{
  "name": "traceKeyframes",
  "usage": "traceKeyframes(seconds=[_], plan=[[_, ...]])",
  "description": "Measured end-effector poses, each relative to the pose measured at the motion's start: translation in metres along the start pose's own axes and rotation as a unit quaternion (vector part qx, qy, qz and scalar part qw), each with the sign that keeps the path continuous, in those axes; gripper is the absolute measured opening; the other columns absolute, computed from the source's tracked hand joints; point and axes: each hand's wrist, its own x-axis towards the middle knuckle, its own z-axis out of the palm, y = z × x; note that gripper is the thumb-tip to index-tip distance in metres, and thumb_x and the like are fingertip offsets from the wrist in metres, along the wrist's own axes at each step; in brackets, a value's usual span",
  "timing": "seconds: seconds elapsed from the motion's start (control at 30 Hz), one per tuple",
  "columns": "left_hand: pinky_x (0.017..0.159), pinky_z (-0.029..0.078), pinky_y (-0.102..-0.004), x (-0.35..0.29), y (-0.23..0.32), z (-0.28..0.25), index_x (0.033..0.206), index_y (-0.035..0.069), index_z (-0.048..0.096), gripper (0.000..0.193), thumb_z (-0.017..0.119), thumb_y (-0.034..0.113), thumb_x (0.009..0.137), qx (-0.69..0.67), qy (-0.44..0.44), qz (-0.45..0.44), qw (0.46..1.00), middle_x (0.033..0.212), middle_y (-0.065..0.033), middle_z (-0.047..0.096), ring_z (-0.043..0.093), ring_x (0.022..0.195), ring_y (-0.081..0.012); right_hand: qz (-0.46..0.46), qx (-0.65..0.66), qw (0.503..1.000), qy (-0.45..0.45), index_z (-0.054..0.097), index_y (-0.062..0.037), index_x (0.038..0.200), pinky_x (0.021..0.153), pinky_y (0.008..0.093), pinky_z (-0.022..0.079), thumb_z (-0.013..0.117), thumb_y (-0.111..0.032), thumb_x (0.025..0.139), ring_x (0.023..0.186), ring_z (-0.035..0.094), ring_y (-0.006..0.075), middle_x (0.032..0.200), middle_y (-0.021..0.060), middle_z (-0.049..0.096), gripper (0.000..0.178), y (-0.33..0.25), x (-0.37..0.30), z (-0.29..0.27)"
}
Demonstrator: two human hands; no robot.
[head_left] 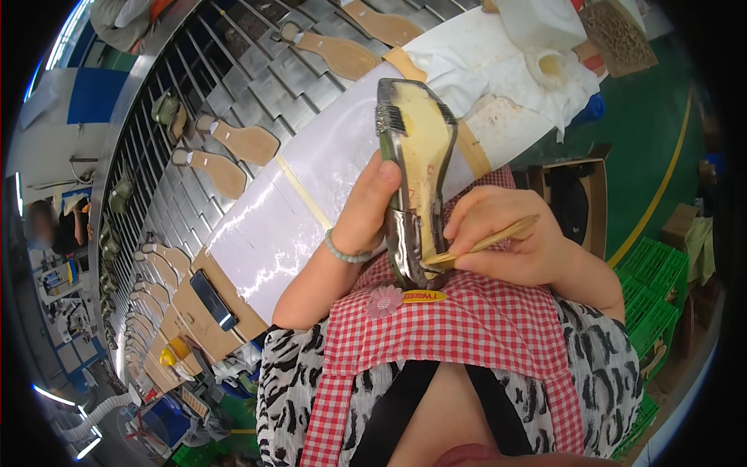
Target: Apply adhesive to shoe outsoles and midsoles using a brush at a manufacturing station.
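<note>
My left hand (367, 204) is closed around the side of a shoe upper on a last (422, 128), tilted with its bottom facing me. The bottom is pale yellow, bordered by a dark, shiny edge that is gathered near the toe. Between the fingers of my right hand (517, 222) is a thin brush (499, 238) with a wooden handle. Its tip touches the heel end of the bottom, and the bristles are hard to make out. Beyond the shoe lies a white-covered bench (307, 152).
Tan soles (243, 142) lie on a metal roller conveyor (257, 86) at the left. At the far right of the bench are a white cloth (498, 86), a cup (549, 68) and a white container (541, 27). A phone (212, 298) rests on cardboard; green crates (650, 280) stand at right.
</note>
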Motion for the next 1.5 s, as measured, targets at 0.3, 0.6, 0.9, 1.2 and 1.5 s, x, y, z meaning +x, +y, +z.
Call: traceKeyframes(seconds=[0.3, 0.6, 0.9, 1.2, 1.5], plan=[[0.101, 0.040, -0.0378, 0.003, 0.008, -0.035, 0.136, 0.002, 0.034, 0.084, 0.081, 0.029, 0.071, 0.109, 0.088, 0.288, 0.947, 0.131, -0.0114, 0.047, 0.050, 0.117, -0.0250, 0.007, 0.170, 0.952, 0.256, 0.061, 0.0016, 0.096, 0.087, 0.0293, 0.044, 0.064, 0.000, 0.081, 0.094, 0.059, 0.0185, 0.102, 0.0157, 0.062, 0.016, 0.009, 0.003, -0.022], [0.109, 0.029, -0.0404, -0.022, -0.059, -0.023, 0.139, 0.002, 0.019, 0.102, 0.084, 0.026, 0.064, 0.301, 0.192, 0.379, 0.854, 0.144, -0.0205, 0.029, 0.033, 0.132, -0.0288, 0.060, 0.121, 0.951, 0.277, 0.064, 0.0002, 0.094, 0.078, 0.0220, 0.045, 0.066, 0.000, 0.082, 0.086, 0.057, 0.0088, 0.092, 0.0047, 0.064, 0.012, 0.041, 0.009, -0.006], [0.107, 0.032, -0.0372, -0.027, -0.050, -0.005, 0.139, -0.003, 0.024, 0.108, 0.087, 0.027, 0.057, 0.309, 0.207, 0.354, 0.858, 0.141, -0.0180, 0.035, 0.039, 0.128, -0.0262, 0.061, 0.108, 0.966, 0.227, 0.064, 0.0001, 0.093, 0.081, 0.0251, 0.045, 0.064, 0.001, 0.083, 0.091, 0.058, 0.0123, 0.095, 0.0067, 0.064, 0.010, 0.056, 0.010, 0.008], [0.112, 0.024, -0.0479, -0.028, -0.048, 0.004, 0.140, 0.001, 0.022, 0.105, 0.085, 0.025, 0.060, 0.311, 0.196, 0.358, 0.858, 0.141, -0.0160, 0.034, 0.029, 0.135, -0.0362, 0.089, 0.092, 0.954, 0.271, 0.064, 0.0001, 0.090, 0.076, 0.0229, 0.046, 0.066, -0.003, 0.083, 0.084, 0.059, 0.0083, 0.087, 0.0032, 0.065, 0.008, 0.055, 0.013, 0.011], [0.109, 0.030, -0.0425, -0.032, -0.039, 0.007, 0.139, -0.004, 0.023, 0.106, 0.086, 0.025, 0.059, 0.293, 0.201, 0.323, 0.877, 0.140, -0.0228, 0.034, 0.032, 0.134, -0.0328, 0.018, -0.052, 0.944, 0.325, 0.064, 0.0004, 0.088, 0.072, 0.0233, 0.047, 0.066, 0.000, 0.081, 0.080, 0.060, 0.0119, 0.085, 0.0049, 0.064, 0.007, 0.051, 0.018, 0.006]])
